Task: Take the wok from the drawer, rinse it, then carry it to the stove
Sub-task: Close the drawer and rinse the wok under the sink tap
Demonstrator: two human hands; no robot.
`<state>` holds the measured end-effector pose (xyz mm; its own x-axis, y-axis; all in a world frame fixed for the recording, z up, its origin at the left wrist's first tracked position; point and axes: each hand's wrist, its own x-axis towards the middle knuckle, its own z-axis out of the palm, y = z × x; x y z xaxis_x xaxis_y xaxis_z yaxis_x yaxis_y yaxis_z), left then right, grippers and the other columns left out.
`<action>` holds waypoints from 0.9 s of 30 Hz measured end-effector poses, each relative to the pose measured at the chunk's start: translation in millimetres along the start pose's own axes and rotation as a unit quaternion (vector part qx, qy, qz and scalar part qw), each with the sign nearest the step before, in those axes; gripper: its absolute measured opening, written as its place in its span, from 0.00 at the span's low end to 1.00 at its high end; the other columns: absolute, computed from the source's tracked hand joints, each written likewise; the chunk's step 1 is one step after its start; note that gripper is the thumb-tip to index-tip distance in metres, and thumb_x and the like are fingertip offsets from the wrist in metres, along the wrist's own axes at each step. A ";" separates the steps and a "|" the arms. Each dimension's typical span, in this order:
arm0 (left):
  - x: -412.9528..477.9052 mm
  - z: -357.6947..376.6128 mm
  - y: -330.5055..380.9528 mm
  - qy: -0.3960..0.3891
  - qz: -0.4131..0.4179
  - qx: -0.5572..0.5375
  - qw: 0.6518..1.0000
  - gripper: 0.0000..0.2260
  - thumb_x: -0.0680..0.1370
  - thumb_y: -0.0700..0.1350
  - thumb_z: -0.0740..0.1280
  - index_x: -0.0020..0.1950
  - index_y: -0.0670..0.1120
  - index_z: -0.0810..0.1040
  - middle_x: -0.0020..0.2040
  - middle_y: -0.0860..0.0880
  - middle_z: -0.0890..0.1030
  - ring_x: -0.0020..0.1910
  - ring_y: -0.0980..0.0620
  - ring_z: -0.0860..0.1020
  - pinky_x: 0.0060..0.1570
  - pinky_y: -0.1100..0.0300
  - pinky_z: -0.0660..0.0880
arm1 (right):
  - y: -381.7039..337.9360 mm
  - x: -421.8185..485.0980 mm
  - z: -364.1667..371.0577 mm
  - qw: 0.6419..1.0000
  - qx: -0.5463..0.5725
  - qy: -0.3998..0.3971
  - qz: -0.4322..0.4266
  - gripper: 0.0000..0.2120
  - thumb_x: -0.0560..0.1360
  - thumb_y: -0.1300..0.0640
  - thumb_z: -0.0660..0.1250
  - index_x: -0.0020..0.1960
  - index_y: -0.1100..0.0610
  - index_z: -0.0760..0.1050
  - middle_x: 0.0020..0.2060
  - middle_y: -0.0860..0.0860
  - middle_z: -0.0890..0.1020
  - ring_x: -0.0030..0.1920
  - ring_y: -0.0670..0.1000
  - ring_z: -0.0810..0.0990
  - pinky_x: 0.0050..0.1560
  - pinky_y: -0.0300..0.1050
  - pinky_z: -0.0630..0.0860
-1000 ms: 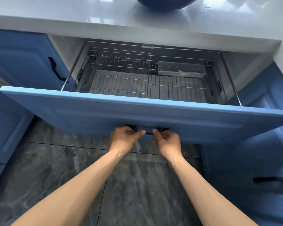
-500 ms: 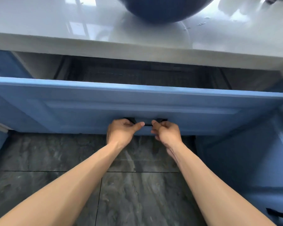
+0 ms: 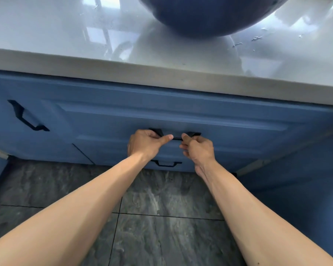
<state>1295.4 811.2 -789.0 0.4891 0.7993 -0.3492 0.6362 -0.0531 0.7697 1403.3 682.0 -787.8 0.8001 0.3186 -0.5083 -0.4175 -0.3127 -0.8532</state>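
The blue drawer (image 3: 161, 116) sits flush under the white countertop (image 3: 85, 41), its inside hidden. My left hand (image 3: 144, 144) and my right hand (image 3: 199, 148) both grip its black handle (image 3: 176, 136), side by side. A large dark blue rounded vessel (image 3: 206, 14), probably the wok seen from outside, rests on the countertop at the top edge, cut off by the frame.
A second black handle (image 3: 165, 164) shows on a lower drawer just below my hands. A blue cabinet door with a black handle (image 3: 25, 116) stands to the left. Water drops (image 3: 256, 38) lie on the counter at the right. Grey stone floor tiles (image 3: 161, 237) lie below.
The drawer, open with its wire rack showing a second ago, has slid fully in under the countertop. Both hands stayed on the handle and moved forward with it.
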 end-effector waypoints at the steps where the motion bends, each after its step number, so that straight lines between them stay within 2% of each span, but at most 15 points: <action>1: 2.7 -0.6 1.6 -0.002 0.003 0.007 1.000 0.21 0.66 0.71 0.81 0.38 0.55 0.84 0.42 0.54 0.89 0.43 0.49 0.89 0.53 0.49 0.86 | -1.7 2.5 0.6 1.000 -0.002 -0.001 0.002 0.10 0.80 0.52 0.75 0.46 0.57 0.80 0.39 0.51 0.87 0.46 0.51 0.85 0.58 0.53 0.84; 5: 9.4 -1.2 6.0 -0.007 0.007 0.026 1.000 0.21 0.67 0.71 0.80 0.39 0.55 0.84 0.40 0.54 0.89 0.45 0.50 0.89 0.51 0.53 0.85 | -7.6 8.5 0.1 1.000 -0.017 -0.010 0.003 0.12 0.81 0.52 0.75 0.55 0.61 0.81 0.46 0.54 0.88 0.48 0.49 0.88 0.55 0.49 0.85; 7: 12.7 -1.3 8.4 -0.007 0.012 0.034 0.999 0.21 0.68 0.71 0.80 0.39 0.55 0.83 0.39 0.55 0.87 0.45 0.50 0.88 0.51 0.54 0.84 | -9.7 11.8 0.9 1.000 -0.018 -0.006 0.007 0.15 0.80 0.51 0.75 0.59 0.61 0.81 0.46 0.53 0.88 0.52 0.51 0.89 0.55 0.47 0.85; 10: 13.7 -1.9 10.1 -0.006 0.025 0.064 0.998 0.21 0.69 0.72 0.78 0.40 0.55 0.84 0.38 0.58 0.85 0.47 0.52 0.85 0.49 0.57 0.80 | -11.7 12.6 0.6 0.999 -0.035 -0.009 0.005 0.15 0.81 0.50 0.75 0.59 0.61 0.81 0.47 0.52 0.89 0.51 0.50 0.89 0.56 0.48 0.86; 13: 10.1 -2.2 9.8 -0.001 0.040 0.093 0.995 0.22 0.72 0.72 0.76 0.46 0.54 0.87 0.44 0.56 0.87 0.48 0.53 0.84 0.49 0.58 0.78 | -14.9 11.5 -0.4 0.997 -0.071 -0.020 0.003 0.15 0.82 0.49 0.73 0.59 0.60 0.80 0.48 0.53 0.89 0.50 0.48 0.89 0.58 0.49 0.86; 16: 2.3 -9.7 10.8 -0.007 0.049 0.111 0.993 0.27 0.74 0.73 0.72 0.56 0.52 0.88 0.55 0.54 0.89 0.57 0.49 0.86 0.58 0.51 0.83 | -19.4 7.1 -6.8 0.986 -0.157 -0.041 -0.026 0.19 0.83 0.44 0.70 0.64 0.58 0.78 0.52 0.50 0.86 0.56 0.50 0.87 0.64 0.51 0.83; 18: -7.5 -23.0 16.3 -0.013 0.054 0.143 0.988 0.33 0.74 0.76 0.69 0.66 0.52 0.85 0.61 0.52 0.88 0.62 0.46 0.85 0.62 0.47 0.82 | -25.8 -5.8 -16.6 0.963 -0.255 -0.052 -0.069 0.24 0.83 0.41 0.68 0.68 0.58 0.76 0.58 0.50 0.83 0.63 0.53 0.82 0.64 0.46 0.78; 21: -29.2 -49.8 25.7 -0.006 0.097 0.223 0.970 0.41 0.74 0.78 0.66 0.78 0.51 0.76 0.70 0.51 0.84 0.69 0.43 0.81 0.66 0.46 0.79 | -36.5 -31.7 -33.4 0.906 -0.397 -0.052 -0.141 0.34 0.83 0.37 0.64 0.79 0.60 0.67 0.73 0.58 0.76 0.73 0.60 0.76 0.70 0.51 0.74; 24: -62.4 -78.9 40.8 0.026 0.163 0.313 0.935 0.45 0.75 0.78 0.61 0.82 0.48 0.71 0.79 0.46 0.77 0.78 0.42 0.74 0.77 0.45 0.68 | -61.4 -67.3 -51.4 0.845 -0.504 -0.055 -0.171 0.39 0.83 0.33 0.58 0.83 0.58 0.59 0.80 0.59 0.68 0.78 0.62 0.69 0.75 0.58 0.71; 27: -98.5 -112.0 63.0 0.038 0.179 0.331 0.926 0.48 0.76 0.80 0.54 0.85 0.47 0.67 0.85 0.46 0.67 0.85 0.47 0.62 0.84 0.46 0.57 | -101.6 -109.2 -70.9 0.813 -0.544 -0.040 -0.202 0.41 0.83 0.32 0.56 0.85 0.58 0.57 0.82 0.57 0.65 0.80 0.60 0.66 0.77 0.59 0.69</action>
<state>1220.5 796.2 -646.2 0.7114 0.6986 -0.0769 0.6807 -0.6576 0.3229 1388.9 615.4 -637.3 0.7284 0.6362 -0.2545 0.5366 -0.7606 -0.3654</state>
